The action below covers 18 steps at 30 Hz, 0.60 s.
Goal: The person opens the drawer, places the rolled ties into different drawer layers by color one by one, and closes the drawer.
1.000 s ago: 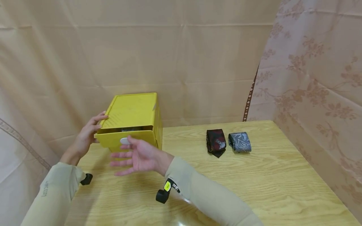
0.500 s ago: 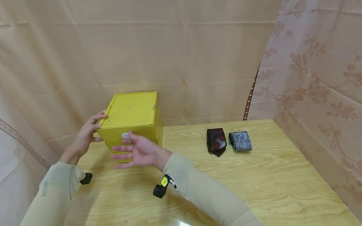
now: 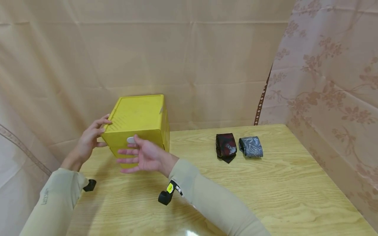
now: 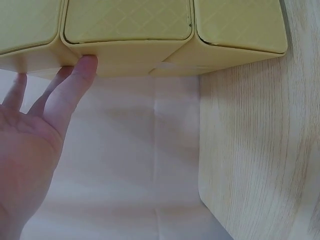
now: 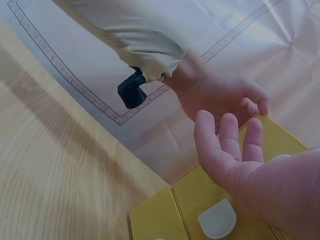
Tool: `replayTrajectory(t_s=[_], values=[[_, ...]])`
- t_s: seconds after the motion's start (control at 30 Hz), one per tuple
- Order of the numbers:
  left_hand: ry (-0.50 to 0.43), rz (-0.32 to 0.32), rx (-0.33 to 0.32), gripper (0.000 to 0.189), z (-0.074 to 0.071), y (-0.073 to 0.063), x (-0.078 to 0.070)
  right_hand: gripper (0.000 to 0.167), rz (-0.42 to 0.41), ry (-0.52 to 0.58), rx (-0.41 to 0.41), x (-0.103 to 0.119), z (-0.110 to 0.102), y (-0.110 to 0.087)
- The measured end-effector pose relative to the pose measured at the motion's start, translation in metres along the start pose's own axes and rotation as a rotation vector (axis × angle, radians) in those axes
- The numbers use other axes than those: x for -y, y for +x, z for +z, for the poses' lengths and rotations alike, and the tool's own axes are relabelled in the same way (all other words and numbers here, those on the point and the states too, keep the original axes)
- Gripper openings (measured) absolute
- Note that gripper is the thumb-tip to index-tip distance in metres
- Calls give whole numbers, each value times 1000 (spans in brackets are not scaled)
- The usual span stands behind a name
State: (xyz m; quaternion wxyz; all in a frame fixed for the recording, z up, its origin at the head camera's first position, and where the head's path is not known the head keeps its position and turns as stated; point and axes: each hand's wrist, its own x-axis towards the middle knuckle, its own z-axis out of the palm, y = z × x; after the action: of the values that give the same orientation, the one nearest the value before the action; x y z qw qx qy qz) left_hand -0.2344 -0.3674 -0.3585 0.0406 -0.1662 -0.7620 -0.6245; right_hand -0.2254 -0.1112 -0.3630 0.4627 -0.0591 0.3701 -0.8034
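Note:
A yellow drawer box (image 3: 136, 113) stands at the left of the table in the head view, its top drawer flush with the front. My left hand (image 3: 87, 141) steadies the box's left side; in the left wrist view its extended fingertips touch the yellow wall. Before the drawer front is my right hand (image 3: 149, 157), fingers spread and fairly straight, its thumb by the white handle (image 3: 131, 140). Whether that thumb touches the handle I cannot tell. Farther right lie a rolled dark red necktie (image 3: 226, 147) and a rolled grey-blue necktie (image 3: 251, 147).
The wood-grained table (image 3: 265, 193) reaches to the right and front. Behind it hangs a beige curtain (image 3: 189, 65), and a flowered curtain (image 3: 333, 98) borders the right side. Each sleeve carries a black wrist camera, as on the right one (image 3: 166, 196).
One second ago the top drawer stood partly out with a dark gap above it; it has gone in flush. My right hand moved slightly up with it. The left hand stayed on the side.

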Motion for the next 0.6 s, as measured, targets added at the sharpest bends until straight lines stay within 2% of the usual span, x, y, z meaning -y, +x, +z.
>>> replayTrajectory(t_s=[0.2, 0.3, 0.43, 0.6], values=[[-27, 4, -14, 27, 0, 1, 0, 36, 0, -8, 7, 0, -1, 1], [-25, 1, -18, 28, 0, 1, 1, 43, 3, -27, 14, 0, -2, 1], [-20, -14, -9, 30, 2, 0, 3, 58, 17, -113, 29, -1, -10, -2], [-26, -9, -9, 31, 1, 0, 6, 67, 61, -212, 56, 0, -20, -6]])
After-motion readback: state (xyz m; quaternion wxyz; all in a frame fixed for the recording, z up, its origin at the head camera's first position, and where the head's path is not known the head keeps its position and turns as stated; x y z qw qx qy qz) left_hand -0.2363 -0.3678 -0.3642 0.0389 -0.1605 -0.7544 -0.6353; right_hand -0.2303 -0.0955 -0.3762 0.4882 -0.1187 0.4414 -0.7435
